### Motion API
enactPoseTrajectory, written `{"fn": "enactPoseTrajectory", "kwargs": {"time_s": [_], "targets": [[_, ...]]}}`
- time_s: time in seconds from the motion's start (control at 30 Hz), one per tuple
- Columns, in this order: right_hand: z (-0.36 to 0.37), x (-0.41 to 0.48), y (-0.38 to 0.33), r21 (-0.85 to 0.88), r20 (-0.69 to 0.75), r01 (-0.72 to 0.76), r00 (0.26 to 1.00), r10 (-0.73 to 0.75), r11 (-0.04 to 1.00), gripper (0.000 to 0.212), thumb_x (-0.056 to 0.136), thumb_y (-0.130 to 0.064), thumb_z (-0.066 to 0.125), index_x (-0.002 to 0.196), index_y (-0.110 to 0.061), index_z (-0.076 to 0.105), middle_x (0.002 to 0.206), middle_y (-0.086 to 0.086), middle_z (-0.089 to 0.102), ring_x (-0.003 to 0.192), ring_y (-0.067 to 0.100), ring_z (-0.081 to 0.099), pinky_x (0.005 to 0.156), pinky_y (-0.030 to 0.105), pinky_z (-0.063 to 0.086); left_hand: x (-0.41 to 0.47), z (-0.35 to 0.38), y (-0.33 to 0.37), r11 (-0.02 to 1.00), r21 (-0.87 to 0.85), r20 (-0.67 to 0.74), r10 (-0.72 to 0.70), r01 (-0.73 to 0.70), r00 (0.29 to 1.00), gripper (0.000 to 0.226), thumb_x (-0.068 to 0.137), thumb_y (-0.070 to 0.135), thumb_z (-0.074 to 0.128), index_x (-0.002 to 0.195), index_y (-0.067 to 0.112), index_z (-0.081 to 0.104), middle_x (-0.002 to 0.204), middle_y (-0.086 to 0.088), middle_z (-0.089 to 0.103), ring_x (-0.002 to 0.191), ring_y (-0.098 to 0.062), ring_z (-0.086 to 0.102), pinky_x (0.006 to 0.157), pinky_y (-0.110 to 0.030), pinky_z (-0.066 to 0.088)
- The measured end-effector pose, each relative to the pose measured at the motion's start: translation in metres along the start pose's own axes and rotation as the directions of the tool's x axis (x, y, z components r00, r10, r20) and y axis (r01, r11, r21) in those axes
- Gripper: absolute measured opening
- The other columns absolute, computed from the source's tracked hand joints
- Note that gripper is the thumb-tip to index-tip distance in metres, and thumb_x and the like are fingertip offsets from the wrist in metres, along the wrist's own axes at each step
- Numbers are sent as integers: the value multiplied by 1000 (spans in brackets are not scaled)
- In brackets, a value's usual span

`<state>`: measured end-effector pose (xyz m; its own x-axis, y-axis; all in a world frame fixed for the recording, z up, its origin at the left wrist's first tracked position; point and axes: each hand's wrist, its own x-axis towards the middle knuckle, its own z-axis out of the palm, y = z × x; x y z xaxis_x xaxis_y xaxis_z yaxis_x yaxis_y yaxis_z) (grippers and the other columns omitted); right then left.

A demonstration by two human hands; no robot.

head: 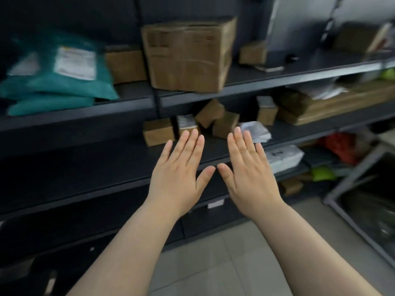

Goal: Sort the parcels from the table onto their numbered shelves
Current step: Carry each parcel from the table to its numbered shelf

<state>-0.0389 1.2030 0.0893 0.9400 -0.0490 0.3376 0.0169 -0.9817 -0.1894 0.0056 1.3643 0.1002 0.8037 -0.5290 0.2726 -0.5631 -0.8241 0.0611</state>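
Dark shelves carry parcels: large cardboard box and teal bags on upper shelf, small boxes on the shelf below. Left hand and right hand flat, fingers straight, holding nothing, thumbs nearly touching.

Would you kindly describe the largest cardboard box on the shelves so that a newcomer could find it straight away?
Start at the dark shelving that fills the view and look at its upper shelf. Just right of the teal bags, near the front edge, stands the big box. It is plain brown cardboard and far bulkier than the small boxes on either side of it.
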Motion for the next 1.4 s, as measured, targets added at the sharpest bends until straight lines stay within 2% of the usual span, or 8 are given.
{"fn": "enactPoseTrajectory", "kwargs": {"time_s": [0.17, 0.27, 0.53, 0.73, 0.87, 1.07, 1.2, 1.4], "targets": [[-47, -41, 139, -97, -49, -185, 982, 181, 978, 77, 87, -64, -15, 147, -16, -6, 153, -3, -14, 142, 9, -17, 116, 30, -11, 63, 29, 145, 979, -94, 2, 182, -181, 983, 66, 84, 63, -17, 141, 29, -26, 148, 10, -34, 135, -6, -36, 114, -34, -19], [-75, -71, 207, -124, -72, -301, 953, 294, 946, 71, 87, -61, -7, 145, -21, -12, 151, -7, -20, 139, 7, -24, 114, 29, -15, 89, 48, 223, 945, -123, -3, 304, -302, 953, 65, 84, 61, -16, 140, 31, -25, 150, 9, -32, 137, -7, -34, 115, -36, -18], [-128, -144, 340, -192, -113, -552, 834, 540, 811, 71, 84, -62, -8, 143, -24, -16, 150, -8, -24, 138, 9, -28, 116, 32, -16, 142, 78, 389, 812, -208, -38, 550, -545, 834, 67, 84, 63, -12, 142, 29, -19, 151, 7, -24, 139, -10, -27, 115, -38, -16], [-142, -166, 402, -209, -122, -679, 732, 670, 703, 68, 85, -64, -10, 141, -28, -22, 145, -11, -33, 134, 7, -36, 115, 31, -19, 179, 102, 464, 719, -231, -60, 661, -655, 748, 66, 86, 64, -8, 143, 32, -16, 152, 7, -21, 141, -12, -23, 115, -40, -14], [-147, -163, 443, -205, -120, -736, 673, 729, 645, 64, 84, -59, -7, 141, -33, -20, 148, -11, -30, 139, 11, -31, 116, 35, -16, 214, 124, 510, 672, -235, -35, 716, -702, 697, 67, 82, 64, -15, 141, 35, -25, 149, 8, -31, 138, -11, -31, 114, -41, -17], [-156, -144, 521, -240, -187, -812, 576, 796, 531, 69, 83, -64, -12, 145, -34, -17, 151, -10, -28, 141, 13, -28, 117, 38, -13, 287, 153, 568, 583, -279, -56, 783, -763, 619, 64, 84, 62, -11, 141, 35, -23, 149, 9, -29, 141, -11, -26, 117, -43, -13], [-164, -127, 577, -234, -221, -869, 484, 847, 435, 69, 82, -64, -13, 144, -35, -17, 151, -10, -28, 141, 12, -28, 117, 36, -15, 350, 173, 607, 559, -310, -22, 805, -769, 593, 66, 79, 61, -16, 138, 35, -26, 147, 9, -31, 139, -10, -29, 118, -44, -12], [-153, -125, 635, -161, -223, -938, 339, 914, 308, 68, 78, -67, -14, 140, -39, -21, 147, -14, -35, 137, 9, -35, 114, 34, -19, 405, 199, 670, 452, -329, -8, 877, -829, 481, 68, 77, 62, -16, 138, 35, -29, 149, 8, -33, 139, -11, -30, 118, -44, -13]]}}
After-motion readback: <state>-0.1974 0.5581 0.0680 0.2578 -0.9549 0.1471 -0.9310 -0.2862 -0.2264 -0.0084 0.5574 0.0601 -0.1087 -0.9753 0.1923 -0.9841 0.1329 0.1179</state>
